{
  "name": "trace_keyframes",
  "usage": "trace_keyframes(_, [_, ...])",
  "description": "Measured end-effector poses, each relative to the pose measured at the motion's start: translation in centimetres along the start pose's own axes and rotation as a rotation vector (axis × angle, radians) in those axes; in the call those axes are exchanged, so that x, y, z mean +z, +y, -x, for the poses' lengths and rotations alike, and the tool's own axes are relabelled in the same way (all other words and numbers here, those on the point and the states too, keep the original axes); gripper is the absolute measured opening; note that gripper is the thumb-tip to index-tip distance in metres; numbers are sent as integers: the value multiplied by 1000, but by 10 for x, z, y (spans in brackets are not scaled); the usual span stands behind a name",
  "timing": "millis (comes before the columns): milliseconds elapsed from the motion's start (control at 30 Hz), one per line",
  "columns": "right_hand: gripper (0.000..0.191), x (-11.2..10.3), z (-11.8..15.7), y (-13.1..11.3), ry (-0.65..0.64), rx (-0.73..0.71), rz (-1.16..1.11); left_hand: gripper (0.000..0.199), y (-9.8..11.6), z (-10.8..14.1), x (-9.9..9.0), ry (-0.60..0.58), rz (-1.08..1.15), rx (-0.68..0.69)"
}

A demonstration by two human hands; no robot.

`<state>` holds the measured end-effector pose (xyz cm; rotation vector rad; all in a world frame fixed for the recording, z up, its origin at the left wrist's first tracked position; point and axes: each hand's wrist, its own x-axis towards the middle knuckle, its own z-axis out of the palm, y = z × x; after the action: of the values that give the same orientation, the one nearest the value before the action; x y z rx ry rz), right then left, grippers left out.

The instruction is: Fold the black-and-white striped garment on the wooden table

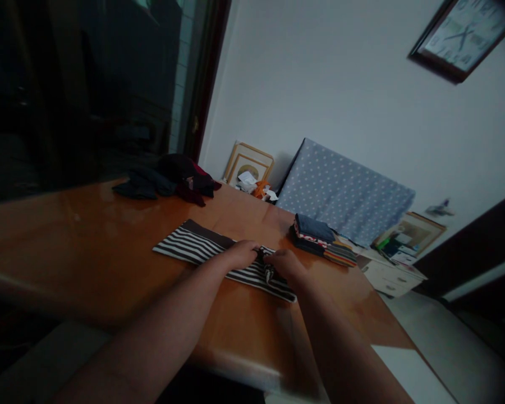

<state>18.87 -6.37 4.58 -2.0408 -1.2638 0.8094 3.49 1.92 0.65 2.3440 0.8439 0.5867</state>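
A black-and-white striped garment with a plain dark band along its far edge lies in a long strip across the wooden table. Close together over its right half are my two hands. My left hand is closed on the cloth near the middle. Just to the right, my right hand pinches a bunched fold of the same garment. The fingertips of both are partly hidden by the cloth and the hands themselves. The garment's left end lies flat on the table.
Folded clothes are stacked to the right, beyond my right hand. A loose heap of dark clothes lies at the far left. A dotted blue cloth drapes over something by the wall. A white sheet lies at the lower right.
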Motion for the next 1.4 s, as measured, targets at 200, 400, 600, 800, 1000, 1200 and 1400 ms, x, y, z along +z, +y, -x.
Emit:
trace_keyframes(200, [17,0,3,1,-86,26,-134,31,-3,-3,2,76,96,-49])
trace_keyframes(400, [20,-10,5,8,144,-135,-96,26,-4,-3,3,116,151,-60])
trace_keyframes(600, [35,-9,13,22,236,-413,507,25,-3,-3,3,137,169,-67])
trace_keyframes(800, [57,18,20,28,16,-501,830,27,-8,-6,5,139,158,-75])
trace_keyframes(1000, [60,30,21,29,37,-458,790,32,-13,-7,13,145,134,-57])
trace_keyframes(1200, [54,-13,11,34,93,-503,97,34,-12,-4,13,107,89,34])
trace_keyframes(1400, [43,-59,-17,93,518,-320,-363,39,-11,-5,10,91,107,5])
